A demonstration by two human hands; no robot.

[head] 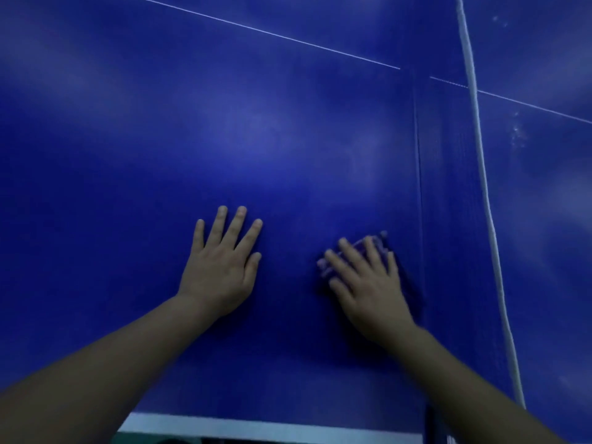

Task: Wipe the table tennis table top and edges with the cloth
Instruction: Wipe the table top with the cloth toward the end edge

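Note:
The blue table tennis table top (224,123) fills the view. My left hand (221,267) lies flat on it with fingers spread and straight, holding nothing. My right hand (365,280) presses flat on a small purple cloth (378,243), whose edges show beyond the fingertips and at the index side; most of the cloth is hidden under the palm. The right hand is blurred. It sits close to the net (448,219), just left of it.
The net's white top band (480,174) runs from top to bottom at the right. A thin white centre line (262,32) crosses the far surface. The table's white near edge (256,427) shows at the bottom between my forearms.

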